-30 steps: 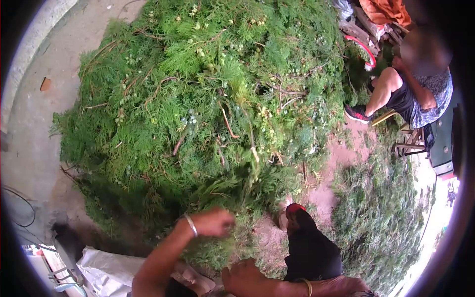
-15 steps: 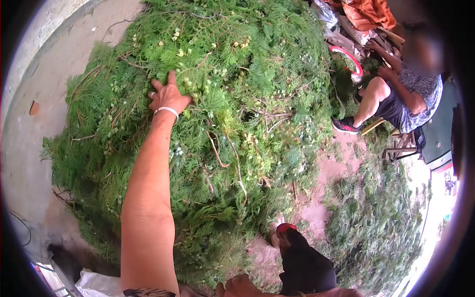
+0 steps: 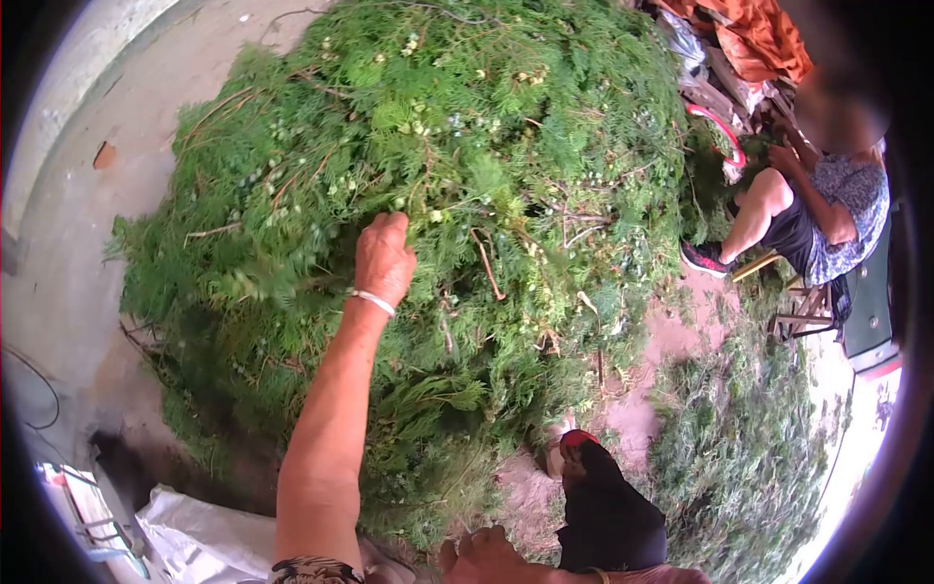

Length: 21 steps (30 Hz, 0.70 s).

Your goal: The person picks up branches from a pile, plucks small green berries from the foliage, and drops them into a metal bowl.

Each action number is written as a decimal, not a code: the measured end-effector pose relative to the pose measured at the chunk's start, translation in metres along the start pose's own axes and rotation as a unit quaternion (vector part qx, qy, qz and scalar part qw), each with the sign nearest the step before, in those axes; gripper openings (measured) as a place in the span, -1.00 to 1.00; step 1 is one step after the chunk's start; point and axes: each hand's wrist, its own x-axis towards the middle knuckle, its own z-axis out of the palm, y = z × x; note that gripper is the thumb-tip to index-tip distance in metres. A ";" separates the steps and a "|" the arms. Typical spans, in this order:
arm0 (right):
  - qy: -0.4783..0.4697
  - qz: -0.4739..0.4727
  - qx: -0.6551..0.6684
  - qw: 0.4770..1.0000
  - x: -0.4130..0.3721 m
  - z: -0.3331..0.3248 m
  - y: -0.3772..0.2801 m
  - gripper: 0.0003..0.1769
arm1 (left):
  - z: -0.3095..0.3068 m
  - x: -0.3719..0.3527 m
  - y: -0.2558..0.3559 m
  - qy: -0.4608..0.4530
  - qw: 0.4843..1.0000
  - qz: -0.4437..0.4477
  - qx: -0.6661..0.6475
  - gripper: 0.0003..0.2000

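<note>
A big heap of green cedar-like branches (image 3: 457,146) fills the middle of the view. My left hand (image 3: 383,257), with a silver bangle at the wrist, is closed on a leafy branch near the heap's middle. My right hand (image 3: 484,559) shows only as knuckles at the bottom edge, fingers curled; what it holds is hidden. Beside it lies a black, red-tipped object (image 3: 605,506) on the ground.
Another person (image 3: 812,200) sits on a stool at the right with a red hoop (image 3: 718,127) nearby. A smaller patch of cut greens (image 3: 739,428) lies at the lower right. White sacking (image 3: 209,540) is at the bottom left. Concrete floor (image 3: 68,214) borders the heap on the left.
My left arm reached far up the heap, then drew back toward me and closed on a branch. The right hand stayed low at the bottom edge.
</note>
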 end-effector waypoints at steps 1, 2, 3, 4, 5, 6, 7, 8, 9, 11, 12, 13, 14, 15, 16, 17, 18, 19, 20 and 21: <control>-0.003 -0.005 -0.001 1.000 0.000 0.000 -0.001 -0.42 | 0.000 -0.004 0.005 0.012 1.000 0.004 0.026 -0.75; -0.005 -0.009 -0.002 1.000 -0.001 -0.001 -0.002 -0.42 | -0.005 -0.012 0.015 0.003 0.998 0.008 0.062 -0.76; -0.006 -0.011 -0.002 1.000 -0.001 -0.002 -0.002 -0.42 | -0.005 -0.023 0.019 0.040 0.994 0.061 0.081 -0.71; -0.005 -0.012 -0.002 1.000 0.000 -0.004 -0.003 -0.42 | -0.005 -0.036 0.022 0.075 0.985 0.116 0.099 -0.66; -0.004 -0.012 -0.001 1.000 0.000 -0.005 -0.003 -0.42 | -0.007 -0.058 0.025 0.033 0.990 0.092 0.098 -0.66; -0.029 -0.009 -0.002 1.000 0.002 -0.007 -0.003 -0.41 | -0.010 -0.084 0.028 -0.009 0.993 0.069 0.098 -0.65; -0.055 -0.007 -0.002 0.998 0.004 -0.009 -0.003 -0.39 | -0.007 -0.110 0.021 -0.046 0.991 0.076 0.101 -0.67; -0.055 -0.007 0.001 0.998 0.007 -0.013 -0.005 -0.39 | -0.008 -0.136 0.013 -0.083 0.988 0.082 0.104 -0.69; -0.102 0.018 0.027 0.994 0.011 -0.017 -0.006 -0.37 | -0.014 -0.162 0.008 -0.208 0.972 0.024 0.102 -0.72; -0.150 0.041 0.055 0.986 0.015 -0.014 -0.007 -0.35 | -0.028 -0.198 0.007 -0.473 0.873 -0.064 0.103 -0.69; -0.134 0.066 0.086 0.985 0.016 -0.005 -0.007 -0.34 | -0.038 -0.204 0.011 -0.604 0.784 -0.091 0.105 -0.64; -0.119 0.090 0.116 0.982 0.016 0.000 -0.006 -0.33 | -0.050 -0.197 0.020 -0.605 0.784 -0.092 0.105 -0.64; -0.120 0.090 0.116 0.982 0.016 0.002 -0.004 -0.33 | -0.063 -0.186 0.034 -0.578 0.805 -0.032 0.128 -0.56; -0.115 0.060 0.096 0.987 0.015 0.004 -0.004 -0.33 | -0.071 -0.175 0.044 -0.551 0.820 0.029 0.150 -0.47; -0.110 0.029 0.077 0.990 0.015 0.006 -0.005 -0.33 | -0.068 -0.153 0.049 -0.492 0.859 0.021 0.138 -0.36; -0.112 0.030 0.078 0.990 0.016 0.006 -0.006 -0.33 | -0.056 -0.134 0.046 -0.374 0.919 0.053 0.115 -0.35; -0.098 0.033 0.087 0.991 0.016 0.006 -0.006 -0.34 | -0.058 -0.097 0.061 -0.289 0.949 0.041 0.118 -0.38; -0.084 0.037 0.095 0.991 0.016 0.006 -0.007 -0.36 | -0.042 -0.068 0.057 -0.183 0.968 0.101 0.142 -0.38; -0.085 0.042 0.094 0.991 0.016 0.007 -0.006 -0.36 | -0.029 -0.035 0.056 -0.101 0.966 0.147 0.186 -0.36; -0.031 0.016 0.071 0.997 0.015 0.010 -0.005 -0.40 | -0.017 -0.002 0.056 -0.091 0.960 0.149 0.220 -0.33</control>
